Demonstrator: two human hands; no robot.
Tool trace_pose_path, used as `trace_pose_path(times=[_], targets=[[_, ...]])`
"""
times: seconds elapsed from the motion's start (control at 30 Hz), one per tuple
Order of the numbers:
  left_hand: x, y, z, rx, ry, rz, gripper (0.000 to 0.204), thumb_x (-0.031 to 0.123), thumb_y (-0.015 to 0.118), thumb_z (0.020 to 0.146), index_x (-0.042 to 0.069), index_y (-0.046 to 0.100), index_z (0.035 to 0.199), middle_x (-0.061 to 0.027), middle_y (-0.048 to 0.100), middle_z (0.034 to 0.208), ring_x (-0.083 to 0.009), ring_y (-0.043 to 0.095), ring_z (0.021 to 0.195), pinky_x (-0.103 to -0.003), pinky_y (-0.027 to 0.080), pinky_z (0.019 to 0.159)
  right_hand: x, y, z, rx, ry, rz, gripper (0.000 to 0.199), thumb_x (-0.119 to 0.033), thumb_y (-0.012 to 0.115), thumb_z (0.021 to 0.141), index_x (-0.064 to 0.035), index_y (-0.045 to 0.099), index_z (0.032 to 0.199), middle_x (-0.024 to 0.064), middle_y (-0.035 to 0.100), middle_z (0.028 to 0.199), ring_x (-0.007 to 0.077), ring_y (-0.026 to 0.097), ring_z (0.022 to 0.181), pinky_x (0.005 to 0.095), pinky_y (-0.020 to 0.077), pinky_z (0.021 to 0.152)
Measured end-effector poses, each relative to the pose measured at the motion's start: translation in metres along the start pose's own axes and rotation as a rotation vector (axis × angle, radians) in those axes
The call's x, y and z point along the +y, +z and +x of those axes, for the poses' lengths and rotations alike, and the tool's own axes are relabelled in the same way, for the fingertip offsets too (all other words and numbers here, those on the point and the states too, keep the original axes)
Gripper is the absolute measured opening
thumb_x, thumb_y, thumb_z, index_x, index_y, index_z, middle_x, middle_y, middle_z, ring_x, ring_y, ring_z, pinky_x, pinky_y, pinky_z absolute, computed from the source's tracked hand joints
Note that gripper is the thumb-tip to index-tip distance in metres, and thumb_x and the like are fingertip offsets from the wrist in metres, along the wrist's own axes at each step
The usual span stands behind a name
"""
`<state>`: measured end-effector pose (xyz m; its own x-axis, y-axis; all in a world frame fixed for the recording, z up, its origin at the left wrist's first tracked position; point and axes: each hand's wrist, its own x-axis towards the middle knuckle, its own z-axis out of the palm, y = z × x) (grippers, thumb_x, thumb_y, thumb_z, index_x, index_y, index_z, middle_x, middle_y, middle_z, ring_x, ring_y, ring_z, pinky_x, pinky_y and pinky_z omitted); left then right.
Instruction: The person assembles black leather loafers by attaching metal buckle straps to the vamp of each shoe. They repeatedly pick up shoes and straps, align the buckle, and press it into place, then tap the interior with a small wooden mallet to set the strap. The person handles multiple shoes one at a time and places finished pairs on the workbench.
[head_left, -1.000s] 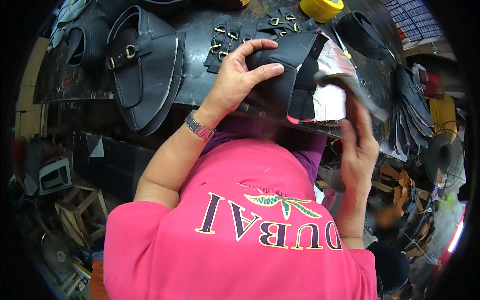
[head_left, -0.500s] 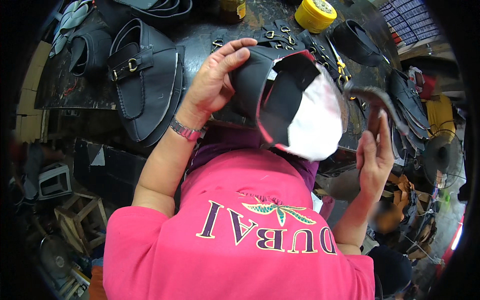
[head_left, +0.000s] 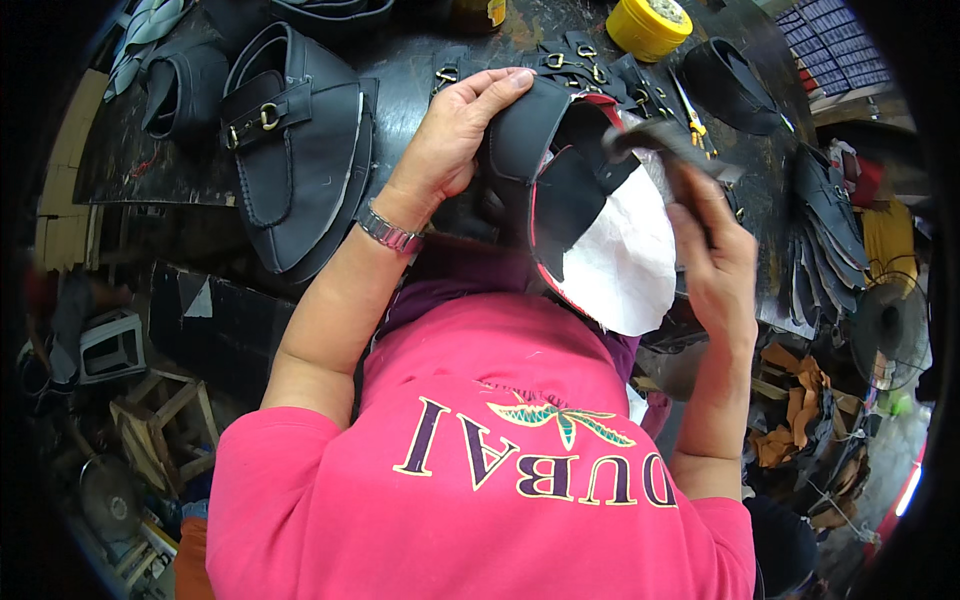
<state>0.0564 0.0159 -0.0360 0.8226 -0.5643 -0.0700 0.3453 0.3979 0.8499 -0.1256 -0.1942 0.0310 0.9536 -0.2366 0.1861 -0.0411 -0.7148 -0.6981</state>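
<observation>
My left hand [head_left: 440, 140] grips the closed edge of a black leather shoe upper [head_left: 515, 135], thumb on top. The upper is turned so that its inside faces me, showing black lining, a white inner layer [head_left: 625, 265] and red along the rim. My right hand [head_left: 718, 262] is wrapped round the handle of a hammer, whose blurred dark head [head_left: 655, 140] is over the upper's right rim. Whether it touches the upper I cannot tell.
Behind lies a dark worktable [head_left: 405, 105]. On it are a black loafer upper with a buckle [head_left: 290, 160], several buckled straps [head_left: 570, 68], yellow-handled scissors [head_left: 697, 130], a yellow tub [head_left: 645, 30] and a stack of uppers [head_left: 825, 220]. A fan [head_left: 888, 320] stands at right.
My right hand has swung the hammer leftward, from beside the upper to over its right rim. The upper and my left hand have shifted slightly to the right in view.
</observation>
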Motion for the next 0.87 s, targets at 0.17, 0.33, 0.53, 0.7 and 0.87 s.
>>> trace_pose_path(times=[0.17,0.33,0.53,0.7,0.87], targets=[[0.000,0.006,0.004,0.010,0.008,0.010,0.031,0.023,0.061,0.098,0.001,0.065,0.119,-0.0044,0.069,0.103,-0.0084,0.066,0.090,-0.021,0.052,0.082,0.003,0.031,-0.001,-0.115,0.101,-0.331,0.038,-0.022,0.063,0.091,-0.0175,0.060,0.129,0.0231,0.067,0.101,0.0449,0.063,0.089,0.0480,0.0511,0.079],[0.000,0.002,0.003,0.016,0.018,0.030,0.031,0.023,0.062,0.097,0.001,0.065,0.119,-0.0045,0.069,0.104,-0.0083,0.066,0.089,-0.020,0.053,0.081,-0.002,0.000,-0.009,0.054,0.045,0.019,0.039,-0.005,0.058,0.094,-0.0026,0.056,0.133,0.0154,0.068,0.115,0.0149,0.063,0.104,0.0283,0.0470,0.092],[0.001,0.007,0.011,0.023,0.056,0.046,0.032,0.024,0.063,0.096,0.001,0.066,0.117,-0.0048,0.070,0.102,-0.0085,0.066,0.088,-0.020,0.053,0.080,0.001,0.007,-0.030,-0.087,0.231,-0.364,0.038,-0.006,0.058,0.094,0.0008,0.054,0.131,0.0201,0.068,0.114,0.0222,0.066,0.105,0.0316,0.0484,0.091],[-0.003,0.003,0.008,-0.023,0.045,0.041,0.032,0.024,0.063,0.096,0.001,0.066,0.118,-0.0048,0.070,0.102,-0.0088,0.067,0.087,-0.020,0.053,0.079,0.007,0.002,-0.039,0.225,0.028,-0.041,0.047,-0.008,0.059,0.094,-0.0041,0.049,0.140,0.0135,0.069,0.110,0.0278,0.069,0.087,0.0368,0.0530,0.075],[-0.004,0.001,0.019,0.005,0.053,0.024,0.033,0.020,0.071,0.091,-0.002,0.067,0.114,-0.0076,0.071,0.102,-0.0130,0.068,0.089,-0.024,0.055,0.083,0.004,0.009,-0.031,-0.172,0.075,-0.466,0.054,-0.017,0.065,0.090,-0.0124,0.046,0.140,0.0243,0.066,0.100,0.0393,0.068,0.084,0.0462,0.0530,0.073]])
